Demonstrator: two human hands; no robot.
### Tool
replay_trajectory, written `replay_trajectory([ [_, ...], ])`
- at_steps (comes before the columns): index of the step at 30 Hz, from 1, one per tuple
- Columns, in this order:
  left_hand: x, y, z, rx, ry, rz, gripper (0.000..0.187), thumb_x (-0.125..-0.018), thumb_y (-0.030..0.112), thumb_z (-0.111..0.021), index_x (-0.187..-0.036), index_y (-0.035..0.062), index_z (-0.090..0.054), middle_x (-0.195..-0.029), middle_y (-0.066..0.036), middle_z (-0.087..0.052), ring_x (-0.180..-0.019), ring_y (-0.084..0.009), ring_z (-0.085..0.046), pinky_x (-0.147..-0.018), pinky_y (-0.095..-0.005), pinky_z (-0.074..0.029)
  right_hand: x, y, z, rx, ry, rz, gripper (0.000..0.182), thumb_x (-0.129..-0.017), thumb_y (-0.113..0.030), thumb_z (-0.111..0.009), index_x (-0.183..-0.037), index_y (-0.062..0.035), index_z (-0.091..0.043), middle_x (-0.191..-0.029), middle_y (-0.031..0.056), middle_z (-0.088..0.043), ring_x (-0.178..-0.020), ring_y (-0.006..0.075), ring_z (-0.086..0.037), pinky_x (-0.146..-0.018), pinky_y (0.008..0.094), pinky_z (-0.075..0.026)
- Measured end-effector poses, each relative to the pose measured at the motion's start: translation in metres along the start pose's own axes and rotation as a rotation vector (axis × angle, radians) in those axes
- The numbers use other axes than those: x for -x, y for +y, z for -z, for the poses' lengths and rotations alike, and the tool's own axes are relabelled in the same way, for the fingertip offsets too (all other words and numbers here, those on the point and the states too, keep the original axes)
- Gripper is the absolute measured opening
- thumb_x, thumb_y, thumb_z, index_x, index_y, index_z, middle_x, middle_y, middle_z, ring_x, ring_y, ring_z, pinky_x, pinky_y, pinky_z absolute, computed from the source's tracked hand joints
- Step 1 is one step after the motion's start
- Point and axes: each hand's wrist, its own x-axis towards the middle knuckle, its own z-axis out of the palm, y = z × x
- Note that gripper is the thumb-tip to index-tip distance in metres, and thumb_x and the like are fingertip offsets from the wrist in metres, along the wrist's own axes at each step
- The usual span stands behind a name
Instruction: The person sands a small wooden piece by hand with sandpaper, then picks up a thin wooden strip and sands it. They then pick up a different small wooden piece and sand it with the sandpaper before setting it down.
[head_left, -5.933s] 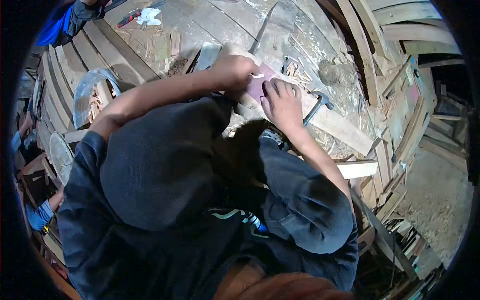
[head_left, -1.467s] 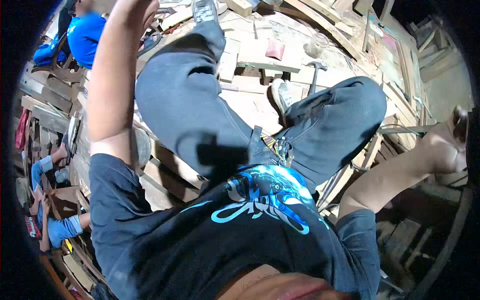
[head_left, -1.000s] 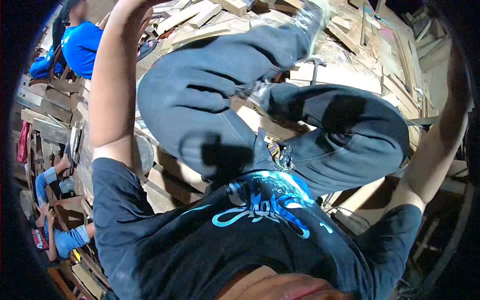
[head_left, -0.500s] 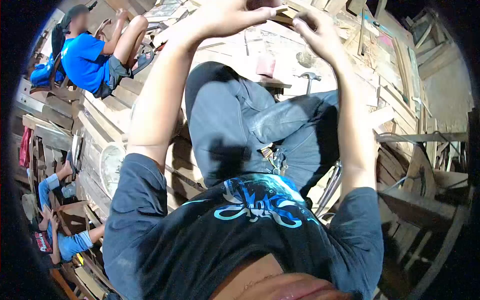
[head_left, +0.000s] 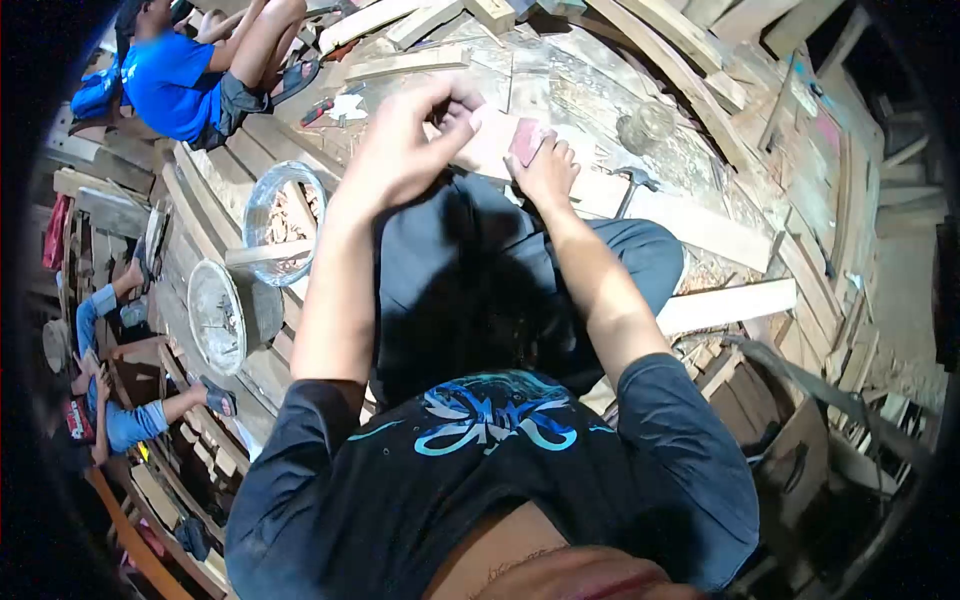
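right hand (head_left: 545, 170) covering the sandpaper (head_left: 526, 140) (partly), hammer (head_left: 630, 188) handle hidden

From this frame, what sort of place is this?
Most likely a woodworking shop: cut wooden planks and shavings lie everywhere, a hammer rests nearby, and the right hand holds a sandpaper piece.

Woodworking workshop, planks (head_left: 727, 305), hammer (head_left: 631, 186), shavings
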Motion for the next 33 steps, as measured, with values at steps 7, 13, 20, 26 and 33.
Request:
replay_trajectory([
  [7, -0.009, 0.006, -0.015, 0.023, -0.013, 0.049, 0.016, -0.092, 0.006, -0.065, -0.106, -0.0013, -0.065, -0.093, -0.003, -0.066, -0.088, -0.0093, -0.059, -0.082, -0.0257, -0.049, -0.012, 0.033, -0.011, -0.599, 0.065, 0.086, 0.05, -0.08, -0.004, -0.063, -0.128, 0.0003, -0.05, -0.111, 0.0275, -0.066, -0.102, 0.0446, -0.064, -0.09, 0.0468, -0.051],
  [13, -0.041, -0.044, -0.052, 0.227, 0.011, 0.14, 0.016, -0.093, 0.007, -0.066, -0.107, -0.0009, -0.065, -0.09, 0.0, -0.065, -0.086, -0.0065, -0.059, -0.078, -0.023, -0.049, -0.023, 0.046, -0.004, -0.677, 0.112, 0.343, 0.028, -0.085, -0.007, -0.06, -0.111, 0.0034, -0.066, -0.11, 0.0263, -0.065, -0.105, 0.0433, -0.062, -0.093, 0.0434, -0.05],
  [20, -0.066, -0.197, -0.163, 0.21, 0.167, 0.438, 0.022, -0.083, 0.011, -0.069, -0.102, -0.0001, -0.069, -0.084, -0.014, -0.072, -0.079, -0.0213, -0.069, -0.073, -0.0335, -0.053, 0.005, 0.053, -0.008, -0.247, 0.141, 0.305, 0.026, -0.079, -0.008, -0.067, -0.104, -0.0086, -0.074, -0.106, 0.0143, -0.058, -0.104, 0.0343, -0.055, -0.089, 0.0454, -0.047],
  [26, -0.062, -0.234, -0.219, 0.195, 0.339, 0.433, 0.015, -0.078, 0.007, -0.068, -0.092, 0.0007, -0.071, -0.084, -0.019, -0.072, -0.079, -0.0299, -0.072, -0.076, -0.0378, -0.055, 0.006, 0.056, -0.013, -0.265, 0.135, 0.345, 0.034, -0.079, -0.01, -0.069, -0.113, -0.0104, -0.07, -0.106, 0.013, -0.055, -0.102, 0.0348, -0.053, -0.089, 0.046, -0.042],
  [33, -0.057, -0.208, -0.222, 0.637, 0.396, 0.577, 0.018, -0.088, -0.002, -0.066, -0.106, -0.005, -0.069, -0.093, -0.012, -0.073, -0.083, -0.0155, -0.068, -0.076, -0.0287, -0.054, 0.001, 0.05, -0.014, -0.293, 0.086, 0.286, 0.029, -0.079, -0.01, -0.07, -0.108, -0.0084, -0.069, -0.108, 0.0134, -0.055, -0.1, 0.0344, -0.053, -0.089, 0.0455, -0.041],
])
